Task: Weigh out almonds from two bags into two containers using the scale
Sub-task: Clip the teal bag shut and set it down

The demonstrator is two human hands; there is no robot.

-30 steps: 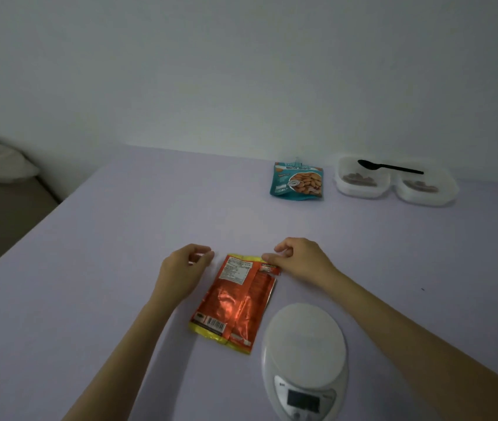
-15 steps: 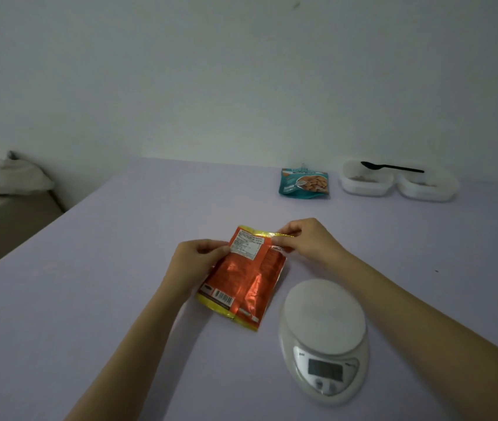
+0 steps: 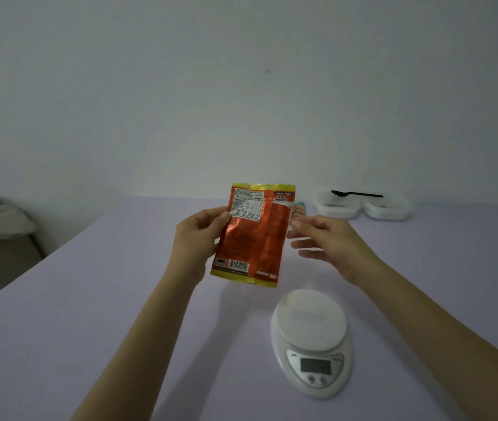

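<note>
one foil bag [image 3: 254, 235], likely light and slick, is pinched at its side by my left hand [image 3: 194, 235], my right hand [image 3: 330, 241] spread empty; i'd grip its top seam.

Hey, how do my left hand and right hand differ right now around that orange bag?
The left hand grips the orange bag by its left edge; the right hand holds nothing. The left hand curls round the bag, while the right hand's fingers are straight and spread beside its right edge. Both are bare and raised above the table.
</note>
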